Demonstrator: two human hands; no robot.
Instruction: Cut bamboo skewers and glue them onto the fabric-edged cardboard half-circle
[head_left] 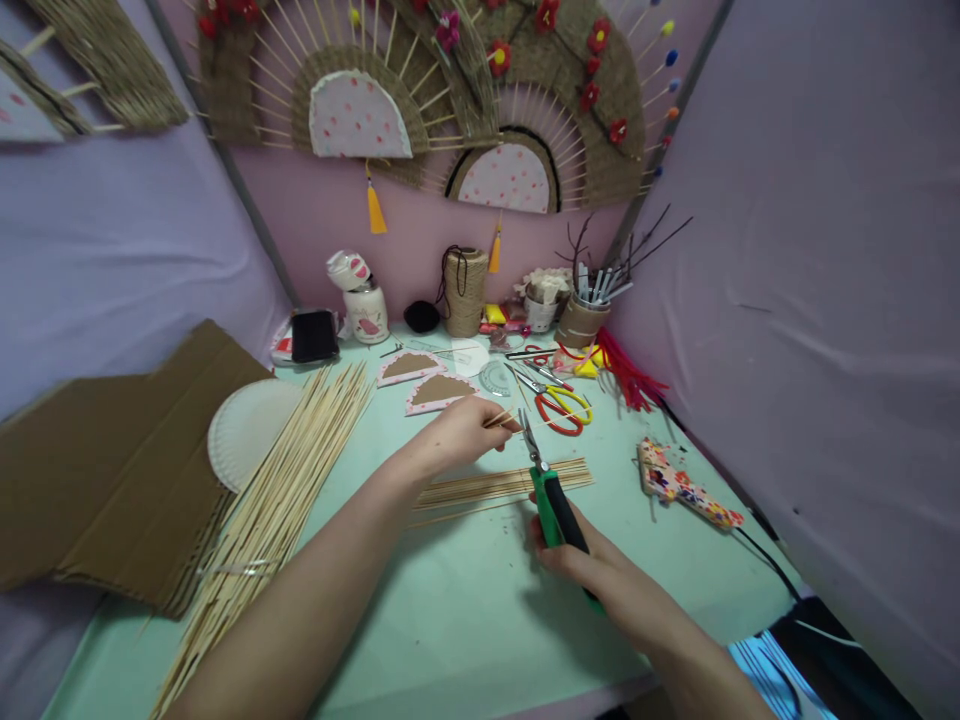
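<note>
Reaching in low from the near right; gripping green-and-black pliers [553, 500] in right hand [589, 560], with fingers curled round the handles and blades pointing away. Lying crosswise beneath the pliers, to either side: row of thin sticks [480, 489]. Just left of the pliers' blades, pinching a few short stick ends [498, 420] in left hand [472, 430], bunched, with forearm slanting in from near left; contact with blades unclear. Beyond the pliers, far left: white jar [366, 316], contents hidden. Beyond, almost straight: white pot [540, 317] holding frilly cream material [551, 283]. Beyond, slightly right: brown pot [581, 325] holding pale rods [592, 287] and dark twigs [576, 250].
</note>
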